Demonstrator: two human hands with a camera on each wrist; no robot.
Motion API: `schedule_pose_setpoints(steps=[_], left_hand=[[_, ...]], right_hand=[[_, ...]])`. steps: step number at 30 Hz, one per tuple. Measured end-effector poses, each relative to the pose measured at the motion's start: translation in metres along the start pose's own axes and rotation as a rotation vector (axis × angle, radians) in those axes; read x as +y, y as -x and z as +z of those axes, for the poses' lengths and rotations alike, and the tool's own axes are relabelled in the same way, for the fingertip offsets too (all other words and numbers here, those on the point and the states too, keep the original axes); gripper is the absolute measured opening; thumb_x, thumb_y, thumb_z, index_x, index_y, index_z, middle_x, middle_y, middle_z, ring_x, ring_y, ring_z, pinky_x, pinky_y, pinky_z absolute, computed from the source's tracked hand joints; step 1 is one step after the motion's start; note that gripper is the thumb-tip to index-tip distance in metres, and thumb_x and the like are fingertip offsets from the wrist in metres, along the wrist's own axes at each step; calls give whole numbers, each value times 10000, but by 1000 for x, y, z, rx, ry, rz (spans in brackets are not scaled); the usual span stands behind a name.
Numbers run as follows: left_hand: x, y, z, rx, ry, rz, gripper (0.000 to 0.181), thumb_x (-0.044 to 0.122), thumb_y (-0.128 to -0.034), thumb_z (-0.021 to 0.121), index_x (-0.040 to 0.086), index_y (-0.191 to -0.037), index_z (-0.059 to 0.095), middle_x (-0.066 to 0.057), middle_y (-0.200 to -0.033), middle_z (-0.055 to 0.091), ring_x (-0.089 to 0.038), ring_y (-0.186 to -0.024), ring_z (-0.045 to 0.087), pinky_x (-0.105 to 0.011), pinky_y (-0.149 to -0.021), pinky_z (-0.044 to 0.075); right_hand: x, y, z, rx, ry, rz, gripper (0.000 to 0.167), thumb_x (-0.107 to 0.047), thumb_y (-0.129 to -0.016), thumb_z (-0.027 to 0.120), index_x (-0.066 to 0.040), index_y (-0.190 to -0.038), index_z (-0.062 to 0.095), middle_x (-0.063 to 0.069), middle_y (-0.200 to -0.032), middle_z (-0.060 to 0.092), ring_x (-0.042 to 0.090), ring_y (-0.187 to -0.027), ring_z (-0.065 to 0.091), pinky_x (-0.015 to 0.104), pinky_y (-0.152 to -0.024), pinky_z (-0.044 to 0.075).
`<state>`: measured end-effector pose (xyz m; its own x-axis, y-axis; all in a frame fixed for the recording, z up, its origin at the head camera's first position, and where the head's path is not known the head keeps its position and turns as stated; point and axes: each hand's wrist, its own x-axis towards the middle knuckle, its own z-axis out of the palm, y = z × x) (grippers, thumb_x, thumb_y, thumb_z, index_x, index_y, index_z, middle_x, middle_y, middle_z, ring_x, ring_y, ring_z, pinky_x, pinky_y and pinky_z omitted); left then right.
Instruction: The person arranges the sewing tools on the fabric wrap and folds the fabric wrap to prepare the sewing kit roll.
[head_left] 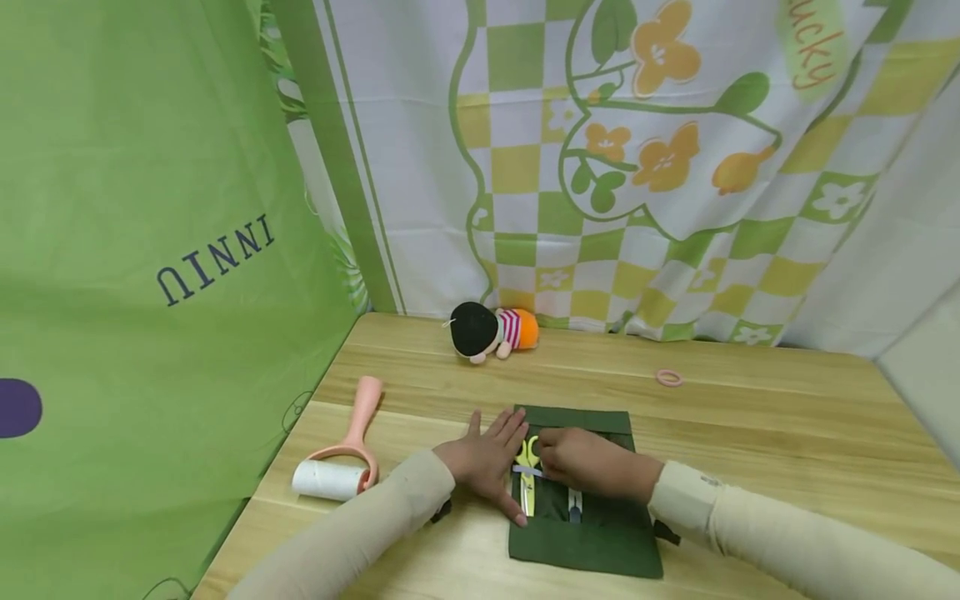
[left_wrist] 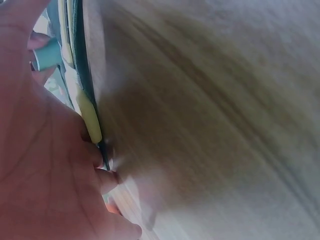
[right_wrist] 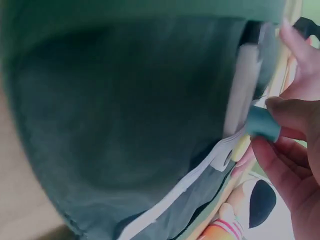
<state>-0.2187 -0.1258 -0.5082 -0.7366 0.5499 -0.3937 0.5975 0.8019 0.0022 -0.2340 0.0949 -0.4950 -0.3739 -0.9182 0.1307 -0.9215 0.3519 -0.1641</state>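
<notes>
**Two hands at a dk green fabric case [head_left: 585,550]**

R hand [head_left: 592,462], over the case's middle, pinches a teal piece [right_wrist: 262,124] btwn thumb & fingers; can't tell if it joins the pale strip [right_wrist: 242,90] beside it. L hand [head_left: 483,458] has fingers extended at the case's L edge. Yellow scissors [head_left: 528,496] lie in the case btwn both hands, under a white strap [right_wrist: 170,196], near L thumb. Pink-handled roller [head_left: 328,481] is on the table [head_left: 787,433], well to the L.

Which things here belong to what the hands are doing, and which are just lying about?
In the job:
left hand
right hand, pinching teal piece
green case
scissors
strap

Lying about:
lint roller
doll
pink ring
</notes>
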Motion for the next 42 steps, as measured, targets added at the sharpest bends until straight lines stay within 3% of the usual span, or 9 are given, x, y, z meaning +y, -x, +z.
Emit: schedule_pose_setpoints(steps=[7,11,16,19,24,27,33,39,42], left_hand=[[-1,-1,0,2,-5,0,1399,940,-640,575,122,-1628,15,-80,-1703,-115,-266,-1593,-25,-678,-1205,122],[0,-2,-1,2,-3,-1,1398,937,-641,580,117,-1628,24,-86,-1703,-109,-272,-1592,-23,-680,-1204,121],[1,-1,-2,1,7,-2,1399,931,-636,594,119,-1629,34,-86,-1706,-93,-267,-1593,-18,-675,-1206,125],[1,-2,-3,-1,6,-3,1396,933,-639,587,124,-1629,26,-81,-1707,-97,-260,-1593,-25,-671,-1209,123],[0,-2,-3,4,-13,1,1400,949,-638,563,125,-1629,17,-79,-1708,-97,-260,-1593,-29,-676,-1207,120],[-1,-3,-1,6,-7,6,1407,950,-634,564,120,-1629,15,-85,-1708,-94,-265,-1592,-33,-680,-1205,117],[-2,-3,0,5,23,13,1406,942,-639,573,128,-1628,-8,-77,-1703,-127,-263,-1590,-62,-679,-1207,103],[-2,-1,-1,-8,22,5,1407,944,-635,572,131,-1628,-2,-69,-1704,-123,-254,-1591,-59,-678,-1208,99],[-1,0,-1,-5,0,-1,1405,954,-630,560,131,-1629,14,-65,-1706,-107,-245,-1592,-38,-674,-1209,110]], right_hand=[[11,-5,-5,-21,-364,88,168,-145,-867,785,-159,-731,687,-99,-711,602,-87,-613,451,122,-563,423],[22,-7,-4,-39,-494,179,125,-151,-850,801,-141,-733,759,-66,-692,708,-105,-568,505,131,-532,453],[22,-5,1,-174,-603,220,214,-207,-881,776,-105,-694,767,-35,-604,694,-84,-507,478,135,-482,393],[18,-4,2,-184,-564,205,220,-238,-896,762,-132,-704,768,-78,-606,678,-91,-510,471,131,-486,391],[20,-2,-8,119,-364,256,93,-166,-890,761,-159,-797,756,-86,-718,697,-75,-597,518,164,-559,457],[19,0,-7,218,-197,261,96,-160,-896,754,-155,-810,710,-79,-725,651,-57,-619,503,174,-577,452],[7,6,6,186,-91,230,104,-130,-898,747,-123,-838,663,-52,-794,578,-23,-655,480,165,-575,436],[-1,9,10,198,-25,152,38,-48,-888,727,-30,-913,707,61,-965,671,101,-786,640,250,-675,552],[-4,9,9,175,-24,119,29,-34,-876,730,-47,-888,708,70,-985,688,105,-804,657,249,-685,560]])
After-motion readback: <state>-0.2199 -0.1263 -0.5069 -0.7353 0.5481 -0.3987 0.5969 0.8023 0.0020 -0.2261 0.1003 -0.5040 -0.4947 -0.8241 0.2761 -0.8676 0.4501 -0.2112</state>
